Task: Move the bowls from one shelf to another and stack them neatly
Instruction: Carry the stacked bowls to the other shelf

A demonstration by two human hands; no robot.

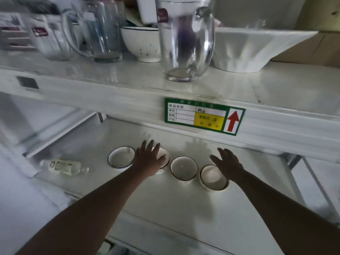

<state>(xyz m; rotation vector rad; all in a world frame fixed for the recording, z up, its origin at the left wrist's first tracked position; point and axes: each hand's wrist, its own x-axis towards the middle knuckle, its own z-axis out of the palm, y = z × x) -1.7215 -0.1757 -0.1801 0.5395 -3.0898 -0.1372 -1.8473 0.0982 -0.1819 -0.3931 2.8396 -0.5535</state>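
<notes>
A green price label (204, 116) on the upper shelf's front edge (110, 102) bears a red up-arrow; its print is illegible.

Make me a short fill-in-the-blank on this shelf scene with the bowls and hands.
1. The lower shelf holds a row of ___ bowls.
2. The left hand rests on the ___ bowl from the left.
3. The arrow on the green label points ___.

Missing words: four; second; up

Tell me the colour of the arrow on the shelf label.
The arrow is red, on white; the head view shows it.
</notes>
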